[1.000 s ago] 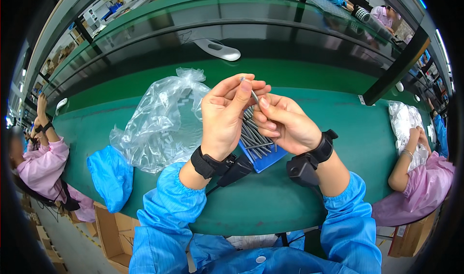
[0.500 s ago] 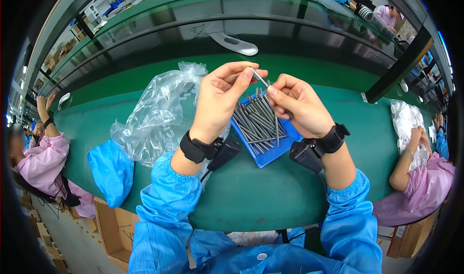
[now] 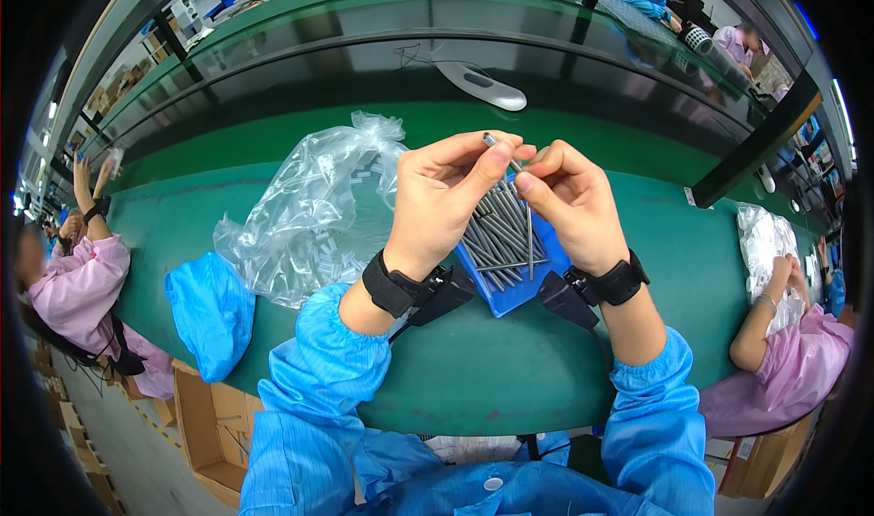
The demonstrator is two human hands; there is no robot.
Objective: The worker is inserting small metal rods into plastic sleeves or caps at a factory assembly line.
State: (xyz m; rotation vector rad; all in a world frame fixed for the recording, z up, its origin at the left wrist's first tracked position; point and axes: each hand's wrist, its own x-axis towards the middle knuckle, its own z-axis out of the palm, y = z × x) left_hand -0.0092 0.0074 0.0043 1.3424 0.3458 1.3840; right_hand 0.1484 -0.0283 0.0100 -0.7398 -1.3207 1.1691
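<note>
A slim grey metal rod (image 3: 490, 140) is held slantwise between my two hands, above a blue tray. My left hand (image 3: 446, 202) is closed in a pinch round its upper end, with the tip poking out past the thumb. Lower on the same rod, my right hand (image 3: 578, 211) grips it between thumb and fingers. Beneath them the blue tray (image 3: 512, 303) holds many similar metal rods (image 3: 499, 229), partly covered by my hands. Left of my left hand lies a crumpled clear plastic bag (image 3: 287, 197) with small whitish tube-like pieces (image 3: 341, 254) in it.
A blue cloth bundle (image 3: 211, 311) lies at the green table's left edge. Under it stands an open cardboard box (image 3: 196, 425). A grey-white device (image 3: 482, 86) rests beyond my hands. Co-workers in pink sit left (image 3: 82, 279) and right (image 3: 774, 370), the latter beside a plastic bag (image 3: 763, 243).
The view has shifted slightly. My hands have drawn closer together on the rod, and my left fingers sit further along it. The tray and bag stay in place.
</note>
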